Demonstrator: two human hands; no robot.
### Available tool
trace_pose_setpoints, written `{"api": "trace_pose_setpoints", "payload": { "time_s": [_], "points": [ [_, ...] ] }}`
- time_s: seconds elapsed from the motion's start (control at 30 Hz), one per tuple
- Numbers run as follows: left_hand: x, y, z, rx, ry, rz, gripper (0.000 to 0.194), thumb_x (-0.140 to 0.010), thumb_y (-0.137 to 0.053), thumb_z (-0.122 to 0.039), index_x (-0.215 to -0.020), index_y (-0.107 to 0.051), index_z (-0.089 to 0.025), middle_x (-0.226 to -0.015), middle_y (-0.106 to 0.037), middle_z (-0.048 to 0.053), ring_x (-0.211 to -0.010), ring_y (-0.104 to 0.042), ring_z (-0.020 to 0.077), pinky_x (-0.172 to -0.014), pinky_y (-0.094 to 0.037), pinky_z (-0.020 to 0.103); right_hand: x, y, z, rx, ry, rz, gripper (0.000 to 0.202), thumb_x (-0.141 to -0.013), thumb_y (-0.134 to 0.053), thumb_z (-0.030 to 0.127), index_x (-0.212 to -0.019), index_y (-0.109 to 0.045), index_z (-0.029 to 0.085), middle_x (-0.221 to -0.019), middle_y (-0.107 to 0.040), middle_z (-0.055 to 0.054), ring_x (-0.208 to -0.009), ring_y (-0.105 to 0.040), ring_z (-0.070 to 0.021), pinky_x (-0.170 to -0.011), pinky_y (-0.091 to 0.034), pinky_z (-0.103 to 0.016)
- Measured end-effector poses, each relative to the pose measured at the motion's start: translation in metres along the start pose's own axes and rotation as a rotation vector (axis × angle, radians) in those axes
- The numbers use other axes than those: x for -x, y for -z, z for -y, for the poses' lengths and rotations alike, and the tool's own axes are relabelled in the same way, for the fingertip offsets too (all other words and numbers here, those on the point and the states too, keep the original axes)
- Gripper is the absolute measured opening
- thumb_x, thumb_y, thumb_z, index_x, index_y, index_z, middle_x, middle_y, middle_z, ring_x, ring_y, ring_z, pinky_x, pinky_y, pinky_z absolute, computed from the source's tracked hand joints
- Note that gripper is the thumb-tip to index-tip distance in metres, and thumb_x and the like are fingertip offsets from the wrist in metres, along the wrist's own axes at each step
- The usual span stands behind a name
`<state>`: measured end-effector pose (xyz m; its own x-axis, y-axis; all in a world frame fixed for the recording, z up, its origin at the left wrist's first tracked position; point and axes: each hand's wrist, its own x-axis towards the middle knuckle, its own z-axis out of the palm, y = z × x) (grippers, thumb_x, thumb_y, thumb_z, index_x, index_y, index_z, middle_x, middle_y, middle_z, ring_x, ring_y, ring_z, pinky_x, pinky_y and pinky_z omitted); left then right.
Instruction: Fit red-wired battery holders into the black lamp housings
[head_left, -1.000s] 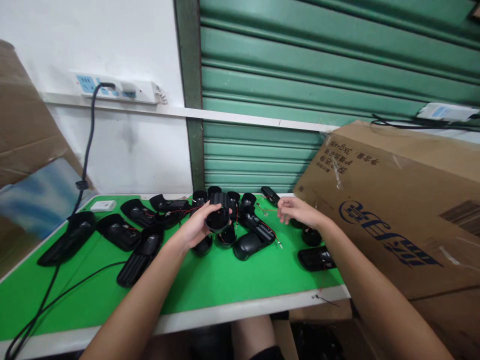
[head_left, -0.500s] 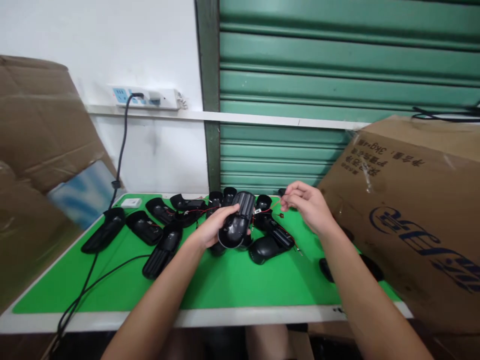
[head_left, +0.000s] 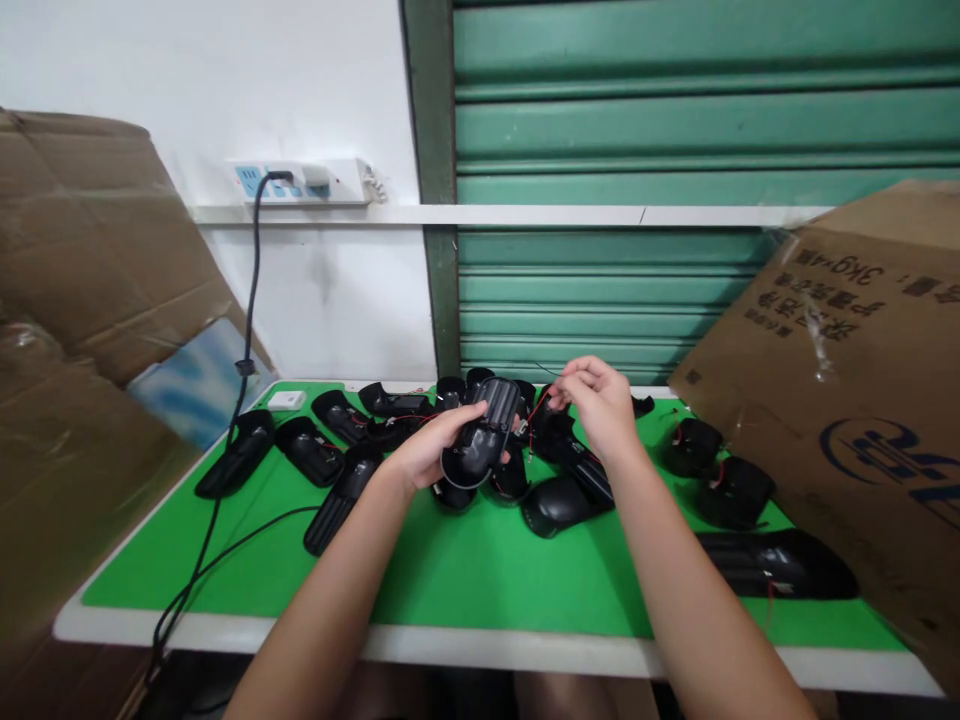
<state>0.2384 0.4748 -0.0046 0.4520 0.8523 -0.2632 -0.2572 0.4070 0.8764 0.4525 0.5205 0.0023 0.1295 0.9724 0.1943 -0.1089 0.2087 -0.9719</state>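
My left hand (head_left: pixel 429 447) is wrapped round a black plastic housing (head_left: pixel 480 450), a long shell with a ribbed upper end and a rounded, hollow lower end. Thin red wires (head_left: pixel 541 398) run from the housing's right side up to my right hand (head_left: pixel 596 400), whose thumb and fingertips pinch them. A thin dark wire end sticks out past those fingertips. Under and behind the held piece lie more black housings, one of them a smooth-ended shell (head_left: pixel 556 505) just right of it. Where the wires join the housing is too small to make out.
Several black shells (head_left: pixel 234 455) lie on the green mat (head_left: pixel 450 570). Others (head_left: pixel 739 492) sit at the right by a large cardboard box (head_left: pixel 840 340). A black cable (head_left: pixel 251 300) hangs from the power strip (head_left: pixel 337 182) across the mat's left side. A small white box (head_left: pixel 286 400) stands behind.
My view has turned to the right, showing more shells by the cardboard box. My right hand has come closer to the held housing, still pinching the wires. My left hand keeps its hold.
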Motion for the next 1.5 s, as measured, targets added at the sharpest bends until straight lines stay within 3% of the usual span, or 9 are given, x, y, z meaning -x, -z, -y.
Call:
{"api": "trace_pose_setpoints", "payload": {
  "time_s": [0.27,0.57,0.77,0.93,1.0,1.13,1.23,1.4,1.5],
  "points": [
    [-0.002,0.002,0.004,-0.096,0.0,0.045,0.043,-0.096,-0.055,-0.042,-0.12,-0.074,-0.012,-0.126,-0.073,0.017,-0.073,-0.074,0.015,-0.062,-0.057,0.021,0.009,0.005,-0.005,-0.021,-0.016,0.016,0.028,-0.056,-0.063,0.032,-0.076,-0.051,0.018,-0.057,-0.063,0.002,-0.046,-0.058,-0.0095,-0.048,-0.045,-0.018],
    [-0.001,0.006,0.0,-0.075,0.039,-0.053,0.04,-0.096,-0.056,-0.04,-0.114,-0.074,-0.01,-0.097,-0.079,0.016,-0.073,-0.075,0.0168,-0.068,-0.06,0.023,0.014,0.009,-0.002,-0.047,0.002,0.012,0.027,-0.057,-0.064,0.031,-0.077,-0.051,0.017,-0.057,-0.063,0.002,-0.047,-0.058,-0.009,-0.049,-0.045,-0.019],
    [-0.002,0.011,0.002,-0.118,0.0,0.017,0.045,-0.094,-0.059,-0.047,-0.115,-0.075,-0.011,-0.103,-0.079,0.018,-0.075,-0.075,0.0172,-0.067,-0.059,0.022,0.017,0.007,-0.003,-0.025,-0.002,0.051,0.025,-0.06,-0.064,0.03,-0.078,-0.05,0.018,-0.06,-0.063,0.002,-0.048,-0.057,-0.0084,-0.051,-0.044,-0.019],
    [0.0,0.008,0.0,-0.135,0.019,0.009,0.046,-0.092,-0.062,-0.048,-0.109,-0.077,-0.008,-0.085,-0.079,0.016,-0.072,-0.074,0.0166,-0.064,-0.057,0.021,0.014,0.011,-0.008,0.043,-0.006,0.063,0.024,-0.062,-0.061,0.033,-0.079,-0.051,0.019,-0.061,-0.061,0.002,-0.05,-0.054,-0.0092,-0.052,-0.042,-0.021],
    [0.001,0.006,-0.002,-0.13,0.023,-0.008,0.044,-0.093,-0.061,-0.046,-0.108,-0.077,-0.008,-0.081,-0.079,0.015,-0.07,-0.073,0.016,-0.063,-0.056,0.02,0.014,0.015,-0.009,0.199,0.087,0.038,0.018,-0.065,-0.058,0.032,-0.076,-0.054,0.018,-0.065,-0.06,0.0,-0.057,-0.052,-0.0095,-0.058,-0.042,-0.023],
    [0.002,0.005,-0.002,-0.172,0.031,-0.001,0.045,-0.09,-0.065,-0.048,-0.108,-0.078,-0.009,-0.081,-0.079,0.013,-0.07,-0.073,0.0162,-0.064,-0.056,0.021,0.021,0.021,-0.003,0.613,0.568,-0.044,0.015,-0.074,-0.055,0.027,-0.08,-0.065,0.017,-0.095,-0.065,-0.006,-0.095,-0.058,-0.0181,-0.09,-0.044,-0.035],
    [0.003,0.005,-0.001,-0.221,0.04,0.052,0.055,-0.081,-0.073,-0.058,-0.106,-0.078,-0.009,-0.078,-0.078,0.012,-0.067,-0.071,0.0157,-0.063,-0.055,0.021,0.031,0.02,0.004,0.696,0.719,0.155,0.023,-0.083,-0.05,0.027,-0.095,-0.068,0.019,-0.111,-0.068,-0.006,-0.115,-0.056,-0.0224,-0.107,-0.037,-0.043],
    [0.005,0.006,-0.001,-0.256,0.048,0.089,0.064,-0.071,-0.079,-0.065,-0.1,-0.079,-0.008,-0.076,-0.077,0.011,-0.064,-0.069,0.0162,-0.061,-0.053,0.023,0.039,0.014,0.007,0.676,0.237,0.582,0.058,-0.092,-0.049,0.033,-0.149,-0.042,0.024,-0.108,-0.072,-0.005,-0.101,-0.066,-0.018,-0.099,-0.047,-0.037],
    [0.006,0.007,-0.002,-0.278,0.023,0.088,0.06,-0.07,-0.078,-0.065,-0.091,-0.079,-0.009,-0.074,-0.077,0.011,-0.062,-0.069,0.0163,-0.061,-0.053,0.024,0.038,0.013,0.004,0.536,-0.026,0.764,0.06,-0.095,-0.048,0.038,-0.151,-0.037,0.021,-0.091,-0.071,-0.002,-0.077,-0.064,-0.0118,-0.078,-0.051,-0.027]
  ]
}}
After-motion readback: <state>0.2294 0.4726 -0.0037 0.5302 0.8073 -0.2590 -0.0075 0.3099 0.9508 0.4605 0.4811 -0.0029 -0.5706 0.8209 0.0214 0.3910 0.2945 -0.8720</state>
